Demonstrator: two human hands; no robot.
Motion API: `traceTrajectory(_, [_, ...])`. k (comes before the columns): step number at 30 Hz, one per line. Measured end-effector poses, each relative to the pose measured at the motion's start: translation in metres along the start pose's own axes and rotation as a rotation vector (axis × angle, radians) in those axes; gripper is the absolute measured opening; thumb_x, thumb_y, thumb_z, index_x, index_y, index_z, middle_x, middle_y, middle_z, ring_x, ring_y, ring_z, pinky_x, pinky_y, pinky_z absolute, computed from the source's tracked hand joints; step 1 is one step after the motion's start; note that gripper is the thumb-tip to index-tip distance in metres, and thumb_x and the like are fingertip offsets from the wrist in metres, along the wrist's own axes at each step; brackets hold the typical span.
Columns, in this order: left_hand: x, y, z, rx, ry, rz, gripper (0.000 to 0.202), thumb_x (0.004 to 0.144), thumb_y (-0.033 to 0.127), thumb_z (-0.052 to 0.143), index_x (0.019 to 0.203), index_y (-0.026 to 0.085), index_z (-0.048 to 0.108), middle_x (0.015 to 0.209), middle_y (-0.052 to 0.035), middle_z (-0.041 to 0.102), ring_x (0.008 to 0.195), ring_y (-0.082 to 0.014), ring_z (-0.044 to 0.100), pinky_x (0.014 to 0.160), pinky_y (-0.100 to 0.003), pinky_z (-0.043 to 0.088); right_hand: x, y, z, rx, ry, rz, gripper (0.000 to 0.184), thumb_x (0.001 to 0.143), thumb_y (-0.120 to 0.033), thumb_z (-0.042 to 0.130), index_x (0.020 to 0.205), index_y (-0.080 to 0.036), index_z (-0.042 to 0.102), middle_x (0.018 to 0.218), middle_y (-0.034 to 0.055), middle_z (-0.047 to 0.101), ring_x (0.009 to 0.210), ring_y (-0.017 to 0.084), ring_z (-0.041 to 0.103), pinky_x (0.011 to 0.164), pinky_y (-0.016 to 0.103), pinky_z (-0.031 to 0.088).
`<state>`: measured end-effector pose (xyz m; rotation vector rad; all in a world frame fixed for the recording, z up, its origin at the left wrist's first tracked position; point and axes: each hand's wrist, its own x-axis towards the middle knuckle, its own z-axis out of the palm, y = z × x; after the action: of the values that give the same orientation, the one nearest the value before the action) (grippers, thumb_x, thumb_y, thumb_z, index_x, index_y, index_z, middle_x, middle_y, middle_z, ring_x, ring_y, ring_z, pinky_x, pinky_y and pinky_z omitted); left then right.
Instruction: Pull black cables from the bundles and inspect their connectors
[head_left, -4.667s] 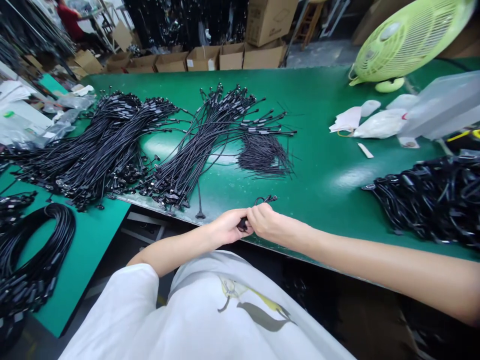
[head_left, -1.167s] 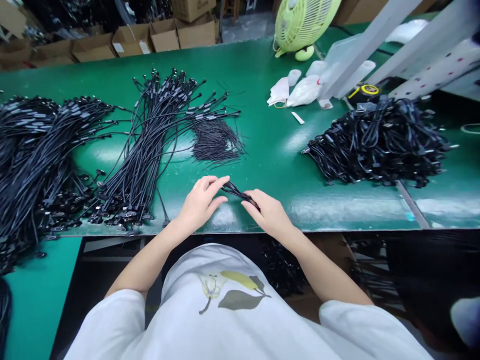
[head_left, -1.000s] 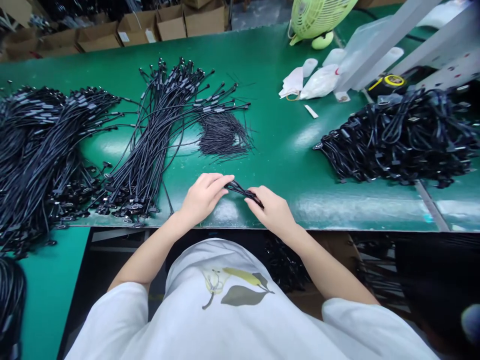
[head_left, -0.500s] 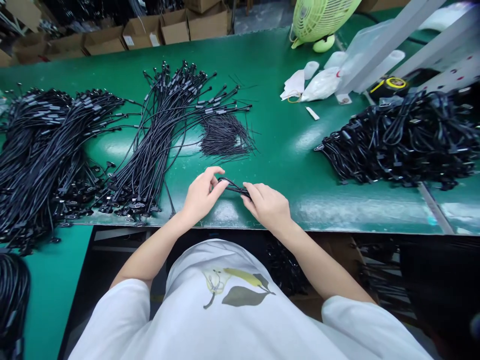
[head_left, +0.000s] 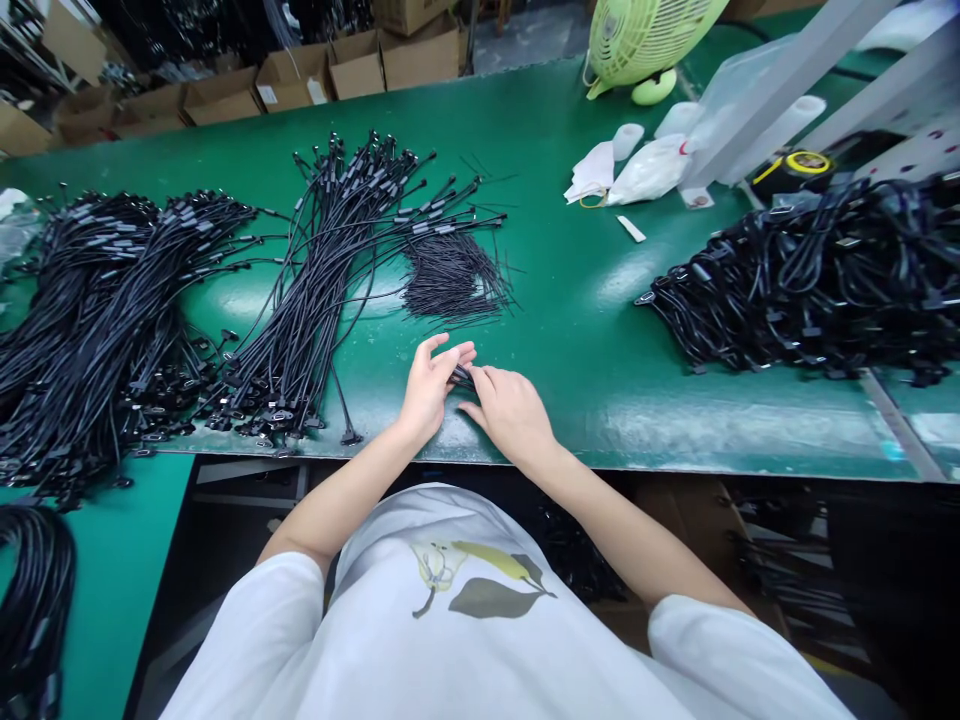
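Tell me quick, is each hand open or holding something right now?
Left hand: partly open, at the black cable; whether it grips cannot be told.
Right hand: curled at the same black cable, thumb apart; grip hidden.

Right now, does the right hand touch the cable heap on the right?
Apart: the head view shows green table between the right hand and the cable heap.

A lime-green fan [head_left: 651, 42] stands at one o'clock on the tabletop [head_left: 574, 335]. Toward two o'clock lie a white bag [head_left: 646, 174], a small white strip [head_left: 631, 229] and, beside a grey post [head_left: 780, 95], a black-and-yellow tape measure [head_left: 793, 172]. Open cardboard boxes [head_left: 292, 82] run from ten to nearly twelve.
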<state>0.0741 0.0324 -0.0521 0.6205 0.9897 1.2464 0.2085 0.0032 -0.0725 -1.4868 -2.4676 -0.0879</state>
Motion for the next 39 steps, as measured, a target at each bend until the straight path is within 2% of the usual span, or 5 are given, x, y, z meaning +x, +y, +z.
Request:
traceTrajectory(7, [0.007,-0.009,0.005,0.090,0.012,-0.008,0.034,0.084,0.043,0.064,0.100,0.013,0.067,0.104,-0.0144,0.074,0.110,-0.0268,0.065,0.102,-0.041,0.043,0.015,-0.009,0.011,-0.001,-0.175,0.124,0.034,0.103,-0.030,0.036,0.127,-0.009,0.048,0.096,0.0114,0.061,0.075,0.020,0.060,0.059,0.031,0.037])
traceTrajectory(14, [-0.008,-0.002,-0.009,0.278,-0.264,0.092,0.048,0.076,0.046,0.074,0.117,0.022,0.064,0.139,-0.0090,0.058,0.133,-0.0251,0.048,0.113,-0.039,0.034,0.010,0.003,0.002,0.062,-0.182,0.137,0.031,0.104,-0.033,0.033,0.123,-0.016,0.050,0.098,0.0075,0.061,0.076,0.017,0.061,0.058,0.028,0.038])
traceTrajectory(21, [-0.009,-0.008,-0.009,0.462,-0.192,0.266,0.028,0.092,0.037,0.055,0.109,0.021,0.070,0.124,-0.0080,0.068,0.128,-0.0223,0.054,0.114,-0.039,0.034,0.010,-0.005,0.005,0.103,-0.081,0.095,0.035,0.097,-0.025,0.046,0.128,-0.008,0.044,0.108,0.0148,0.060,0.088,0.024,0.062,0.071,0.033,0.050])
traceTrajectory(28, [-0.015,-0.020,-0.007,0.421,-0.174,0.303,0.030,0.093,0.034,0.054,0.119,0.024,0.064,0.127,-0.0071,0.066,0.126,-0.0204,0.056,0.112,-0.037,0.035,0.007,-0.011,0.004,0.348,-0.141,0.057,0.016,0.094,-0.018,0.048,0.106,-0.009,0.053,0.098,0.0155,0.061,0.091,0.028,0.060,0.082,0.043,0.051])
traceTrajectory(39, [-0.021,-0.006,0.000,0.348,-0.257,0.319,0.039,0.092,0.048,0.053,0.120,0.022,0.061,0.127,-0.0099,0.064,0.127,-0.0227,0.054,0.113,-0.039,0.033,0.008,0.003,-0.010,0.510,-0.134,0.120,0.016,0.094,-0.019,0.052,0.108,-0.015,0.058,0.103,0.0089,0.068,0.095,0.020,0.064,0.082,0.031,0.050])
